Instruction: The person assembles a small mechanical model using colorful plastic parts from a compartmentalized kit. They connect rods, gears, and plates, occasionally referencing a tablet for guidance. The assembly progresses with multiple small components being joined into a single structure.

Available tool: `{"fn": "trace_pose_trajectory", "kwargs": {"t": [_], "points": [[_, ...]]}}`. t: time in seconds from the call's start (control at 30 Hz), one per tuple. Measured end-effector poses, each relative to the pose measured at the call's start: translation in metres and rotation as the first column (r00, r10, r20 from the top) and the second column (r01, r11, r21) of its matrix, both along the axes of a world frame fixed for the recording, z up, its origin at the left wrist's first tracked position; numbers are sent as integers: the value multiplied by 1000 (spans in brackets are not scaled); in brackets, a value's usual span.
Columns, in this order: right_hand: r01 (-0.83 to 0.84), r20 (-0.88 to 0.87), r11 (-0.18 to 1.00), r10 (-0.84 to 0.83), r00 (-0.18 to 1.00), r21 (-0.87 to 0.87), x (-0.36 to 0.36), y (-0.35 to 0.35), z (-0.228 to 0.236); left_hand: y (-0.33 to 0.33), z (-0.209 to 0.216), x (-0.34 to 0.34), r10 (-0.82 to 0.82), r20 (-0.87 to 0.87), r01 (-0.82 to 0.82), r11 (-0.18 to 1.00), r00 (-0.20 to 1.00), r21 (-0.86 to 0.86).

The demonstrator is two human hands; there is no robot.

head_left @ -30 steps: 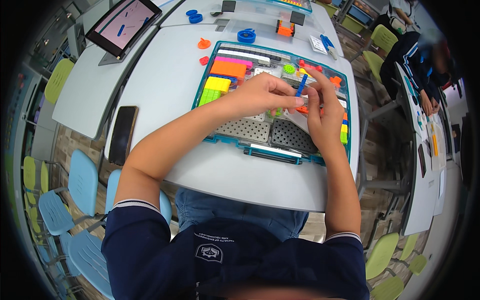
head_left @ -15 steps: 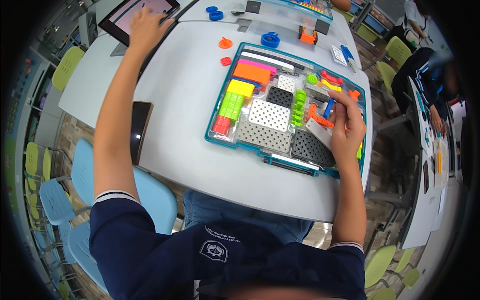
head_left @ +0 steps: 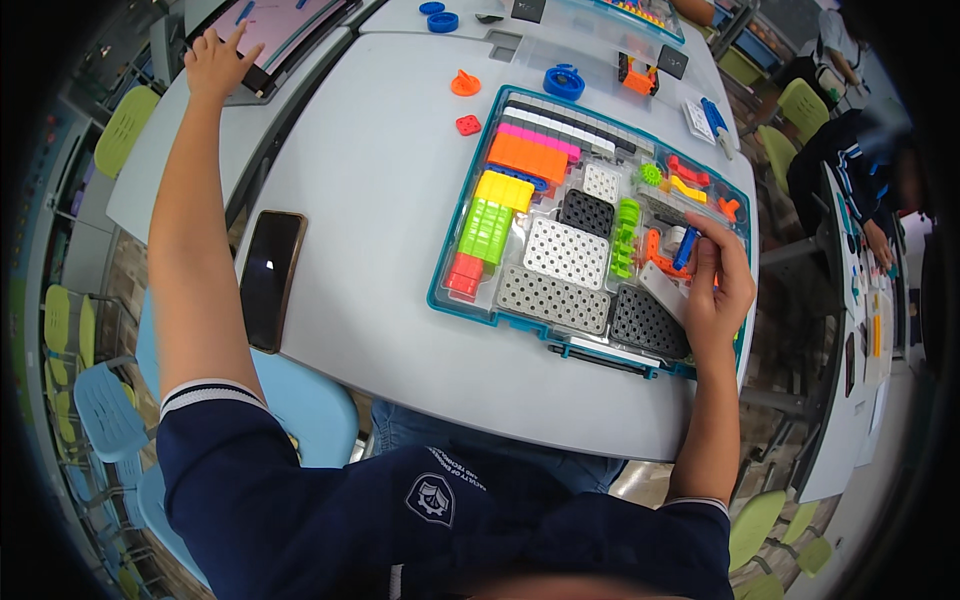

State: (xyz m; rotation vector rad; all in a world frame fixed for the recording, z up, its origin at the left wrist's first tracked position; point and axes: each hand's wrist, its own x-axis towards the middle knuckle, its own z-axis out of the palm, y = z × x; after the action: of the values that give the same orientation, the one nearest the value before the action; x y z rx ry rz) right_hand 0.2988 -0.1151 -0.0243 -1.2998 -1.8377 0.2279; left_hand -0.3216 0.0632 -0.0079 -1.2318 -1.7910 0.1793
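My left hand (head_left: 216,66) reaches out to the far left with its fingers spread, by the lower left edge of a tablet (head_left: 296,28) with a lit pink screen. My right hand (head_left: 722,295) is over the right side of a teal-rimmed parts tray (head_left: 435,292). Its thumb and fingers are closed at a small blue piece (head_left: 686,247). Just below that piece, a light grey strip (head_left: 661,288) slants against the hand and is partly covered. Orange angled parts (head_left: 654,247) and a green toothed part (head_left: 625,238) lie beside them in the tray.
A phone (head_left: 272,278) lies at the table's left edge. Beyond the tray are a blue ring (head_left: 564,83), a small orange-and-black assembly (head_left: 638,76) and an orange piece (head_left: 465,83). Blue chairs (head_left: 108,405) stand at left. Another person works at a table on the right.
My left hand has moved left, from over the middle of the tablet to its edge. The whole view has shifted slightly. My right hand keeps its place at the blue piece.
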Motion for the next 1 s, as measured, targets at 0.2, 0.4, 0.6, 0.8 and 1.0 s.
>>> {"fn": "trace_pose_trajectory", "kwargs": {"t": [0.2,0.4,0.6,0.8,1.0], "points": [[-65,36,996,62,997,66,-1,0,1,2,-1,1,-271,-33,272,962,962,25],[-107,19,993,106,994,58,-1,-1,3,-8,-12,22,-325,81,332,938,942,-99],[-135,20,985,134,991,104,-1,1,0,-12,-19,35,-242,97,257,943,965,-212],[-147,21,983,145,989,108,-1,1,0,-19,-24,40,-167,140,199,943,976,-266],[-131,28,985,128,991,110,-2,1,0,-23,-24,41,-149,151,184,949,977,-254]]}}
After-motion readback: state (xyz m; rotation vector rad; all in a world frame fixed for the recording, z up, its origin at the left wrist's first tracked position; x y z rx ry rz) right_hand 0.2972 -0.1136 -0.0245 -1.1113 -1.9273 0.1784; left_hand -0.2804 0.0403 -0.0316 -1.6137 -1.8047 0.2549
